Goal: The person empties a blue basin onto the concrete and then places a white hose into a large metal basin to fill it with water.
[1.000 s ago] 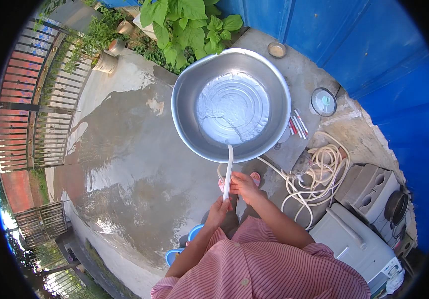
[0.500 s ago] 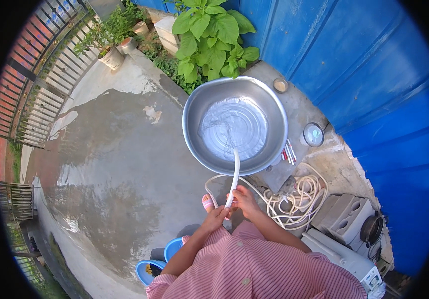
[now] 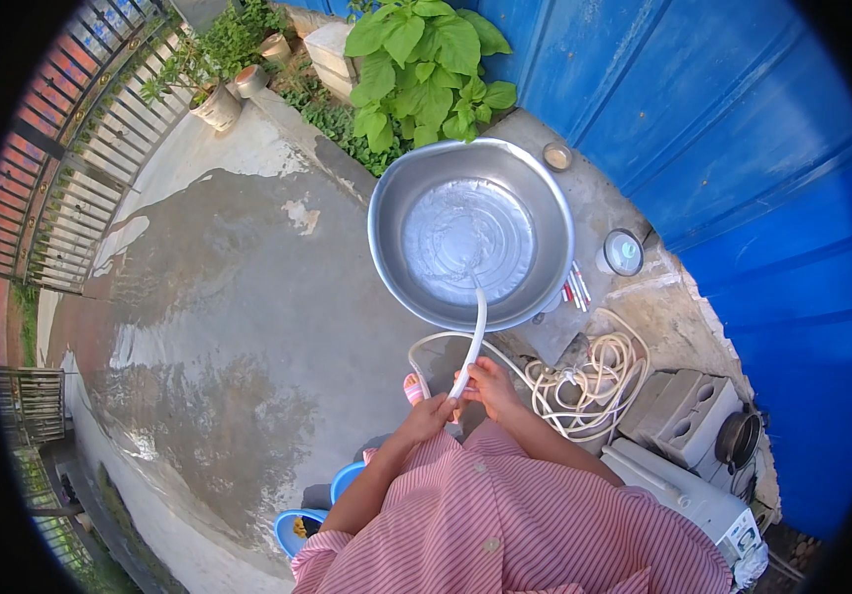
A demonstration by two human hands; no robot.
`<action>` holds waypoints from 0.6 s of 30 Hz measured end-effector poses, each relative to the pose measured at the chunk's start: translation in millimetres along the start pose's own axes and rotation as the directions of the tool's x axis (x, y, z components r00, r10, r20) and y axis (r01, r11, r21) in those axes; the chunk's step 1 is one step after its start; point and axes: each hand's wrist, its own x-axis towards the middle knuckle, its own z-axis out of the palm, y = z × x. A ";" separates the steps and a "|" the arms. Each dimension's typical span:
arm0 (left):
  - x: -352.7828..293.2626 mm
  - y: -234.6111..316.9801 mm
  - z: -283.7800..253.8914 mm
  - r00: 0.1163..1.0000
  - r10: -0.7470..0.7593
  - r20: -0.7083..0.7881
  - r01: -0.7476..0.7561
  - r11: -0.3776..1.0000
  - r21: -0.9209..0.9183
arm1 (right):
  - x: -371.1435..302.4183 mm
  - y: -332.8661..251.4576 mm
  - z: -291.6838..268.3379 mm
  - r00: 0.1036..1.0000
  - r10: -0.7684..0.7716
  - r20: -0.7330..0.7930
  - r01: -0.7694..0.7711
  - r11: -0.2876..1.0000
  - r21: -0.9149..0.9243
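Note:
A white hose [image 3: 474, 342] runs up from my hands to a large round metal basin [image 3: 382, 259]. Its end reaches over the near rim, and water [image 3: 465, 243] ripples on the basin's bottom. My left hand [image 3: 429, 416] is closed round the hose low down. Just to its right, my right hand [image 3: 490, 387] is closed on the same hose with bent fingers. Behind the hands the hose loops away to the right into a loose coil [image 3: 599, 386] on the ground.
Blue metal sheeting [image 3: 683, 129] bounds the right side. Beside the basin lie several thin red-and-white sticks [image 3: 576, 287] and a glass jar [image 3: 623, 252]. Concrete blocks [image 3: 678, 416] stand right of the coil. A blue tub [image 3: 297, 530] sits by my left arm, and a leafy plant [image 3: 426, 74] grows behind the basin.
The view has shifted slightly. The hose end points a little further right in the basin, and the ripples have changed. Both hands keep their hold on the hose.

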 end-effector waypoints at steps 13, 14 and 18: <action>-8.6 -5.1 -7.0 1.000 0.006 -0.008 -0.006 1.000 -0.012 | -1.4 7.8 10.5 1.000 -0.020 -0.013 0.020 0.999 -0.034; -9.0 -6.2 -6.4 1.000 0.002 -0.005 -0.002 1.000 -0.014 | -1.5 7.9 10.6 1.000 -0.016 -0.016 0.016 0.999 -0.032; -8.2 -8.1 -6.6 0.999 0.030 -0.024 -0.030 0.999 0.021 | -2.6 8.4 10.1 0.999 -0.023 -0.024 0.023 0.999 -0.034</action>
